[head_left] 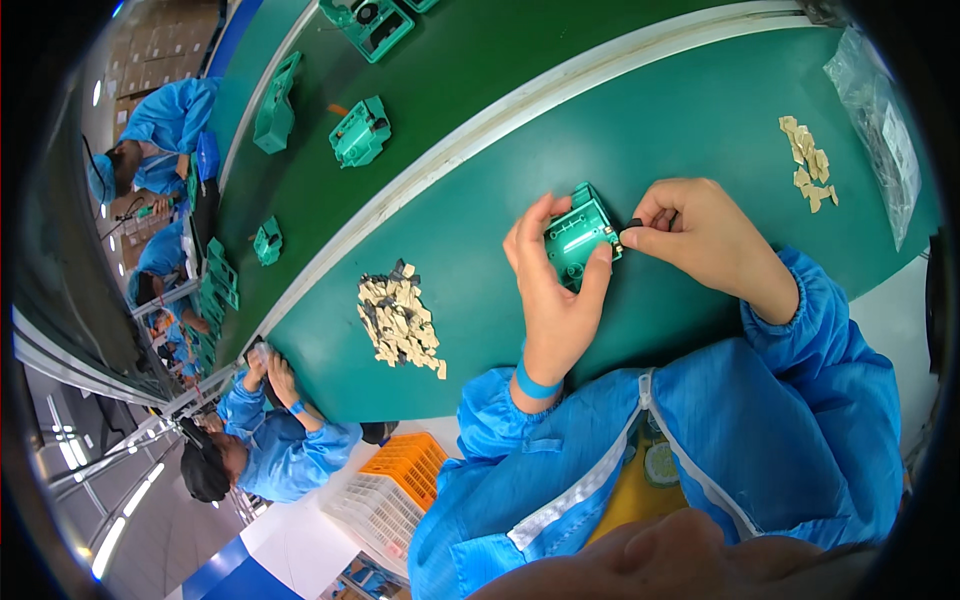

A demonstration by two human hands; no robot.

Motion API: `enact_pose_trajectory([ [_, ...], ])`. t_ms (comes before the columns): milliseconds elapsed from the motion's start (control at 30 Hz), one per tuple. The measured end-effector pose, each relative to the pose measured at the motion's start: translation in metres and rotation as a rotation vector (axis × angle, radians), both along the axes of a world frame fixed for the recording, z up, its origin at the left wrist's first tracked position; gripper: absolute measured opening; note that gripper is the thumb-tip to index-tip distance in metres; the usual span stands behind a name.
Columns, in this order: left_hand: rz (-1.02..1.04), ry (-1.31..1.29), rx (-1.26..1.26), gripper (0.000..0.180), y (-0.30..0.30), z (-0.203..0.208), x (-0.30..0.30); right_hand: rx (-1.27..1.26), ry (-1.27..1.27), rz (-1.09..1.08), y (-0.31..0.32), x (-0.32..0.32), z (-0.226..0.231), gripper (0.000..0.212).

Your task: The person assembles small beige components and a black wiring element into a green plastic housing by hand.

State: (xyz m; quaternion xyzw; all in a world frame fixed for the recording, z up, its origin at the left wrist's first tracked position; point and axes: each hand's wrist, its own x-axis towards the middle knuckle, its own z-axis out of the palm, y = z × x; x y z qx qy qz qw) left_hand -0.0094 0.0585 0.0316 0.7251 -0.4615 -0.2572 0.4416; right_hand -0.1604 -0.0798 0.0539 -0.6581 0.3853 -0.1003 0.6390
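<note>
A green plastic housing, open side up with ribs and posts inside, is gripped by my left hand above the green work table. The fingers wrap its far left side and the thumb presses at its right edge. Small metal contacts show beside the thumb. My right hand pinches a small black piece between thumb and forefinger, right at the housing's right edge. Whether the black piece touches the housing, I cannot tell. A blue band circles my left wrist.
On the table lie a heap of small cream and black pieces at left and more cream pieces near a clear plastic bag at right. Beyond a pale rail, a dark green belt carries green housings. Co-workers sit at left.
</note>
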Motion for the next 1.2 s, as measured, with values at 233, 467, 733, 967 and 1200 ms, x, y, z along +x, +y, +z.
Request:
enact_pose_trajectory([
  [233,0.037,0.013,-0.013,0.070,0.003,-0.016,0.000,-0.047,-0.017,0.020,0.001,-0.001,-0.011,0.024],
  [467,0.014,-0.002,0.011,0.082,0.000,-0.004,-0.001,-0.092,-0.004,0.009,0.000,-0.003,-0.010,0.024],
  [733,-0.005,-0.247,0.009,0.085,-0.003,-0.004,-0.001,0.000,-0.073,-0.006,-0.002,-0.002,-0.014,0.020],
  [967,0.039,-0.063,-0.017,0.083,0.005,-0.012,0.003,0.203,-0.316,0.048,0.000,-0.004,-0.028,0.016],
  [1200,-0.077,0.260,-0.125,0.086,0.011,-0.012,0.008,0.427,-0.295,0.098,0.001,-0.005,-0.018,0.017],
])
